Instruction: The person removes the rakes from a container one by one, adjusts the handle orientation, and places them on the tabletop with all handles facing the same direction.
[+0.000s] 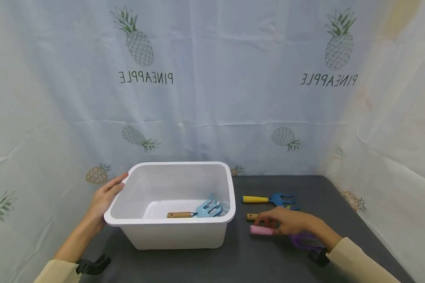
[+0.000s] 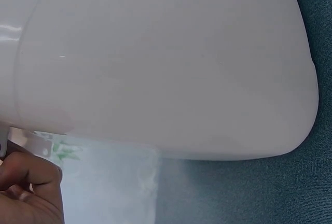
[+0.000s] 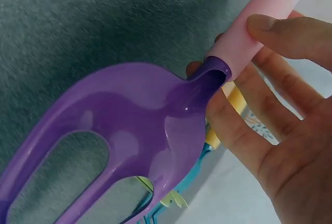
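My right hand (image 1: 283,221) grips the pink handle of a purple hand fork (image 3: 140,99) low over the dark table, thumb on one side and fingers on the other. Its broad prongs extend toward my wrist and partly leave the right wrist view. My left hand (image 1: 102,198) holds the left rim of a white plastic basin (image 1: 173,236), and its bent fingers show at that rim in the left wrist view. Inside the basin lies a light blue hand fork (image 1: 207,209) with a wooden handle, its near side partly hidden by the front rim.
Beyond my right hand lies a blue hand fork (image 1: 278,199) with a yellow handle. A wooden handle (image 1: 251,217) pokes out beside my fingers, the rest of that tool mostly covered. A pineapple-print curtain (image 1: 212,98) hangs behind the table (image 1: 241,263) and along both sides.
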A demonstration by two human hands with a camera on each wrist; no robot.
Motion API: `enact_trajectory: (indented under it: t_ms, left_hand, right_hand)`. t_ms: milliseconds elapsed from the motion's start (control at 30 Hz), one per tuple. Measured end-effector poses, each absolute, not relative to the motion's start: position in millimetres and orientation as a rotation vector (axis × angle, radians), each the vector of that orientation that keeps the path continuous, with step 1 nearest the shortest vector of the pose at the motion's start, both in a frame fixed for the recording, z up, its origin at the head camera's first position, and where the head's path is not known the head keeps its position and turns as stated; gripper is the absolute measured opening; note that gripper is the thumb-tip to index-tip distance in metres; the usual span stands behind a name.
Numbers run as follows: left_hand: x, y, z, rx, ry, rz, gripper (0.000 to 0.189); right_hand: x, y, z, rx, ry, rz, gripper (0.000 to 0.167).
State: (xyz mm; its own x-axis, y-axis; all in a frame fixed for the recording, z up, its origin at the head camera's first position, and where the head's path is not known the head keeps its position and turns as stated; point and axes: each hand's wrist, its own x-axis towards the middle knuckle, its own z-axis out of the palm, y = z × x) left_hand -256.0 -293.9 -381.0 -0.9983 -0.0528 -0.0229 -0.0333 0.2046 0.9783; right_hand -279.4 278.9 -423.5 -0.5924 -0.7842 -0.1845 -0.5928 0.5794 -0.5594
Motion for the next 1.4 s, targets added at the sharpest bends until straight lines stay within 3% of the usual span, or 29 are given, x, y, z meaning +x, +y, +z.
enact_trajectory:
  t_ms: [400,1400]
  left_hand:
    - [-255,-294,-381,0.077,-2.415,-1.962,0.066]
    - [-256,-294,-380,0.062,-2.400,-2.003,0.065]
  right_hand:
    - [-275,274,-439,-1.189,2.398,-0.561,0.055]
    - [-269,270,-436,-1.025,2.417,-0.477,0.053]
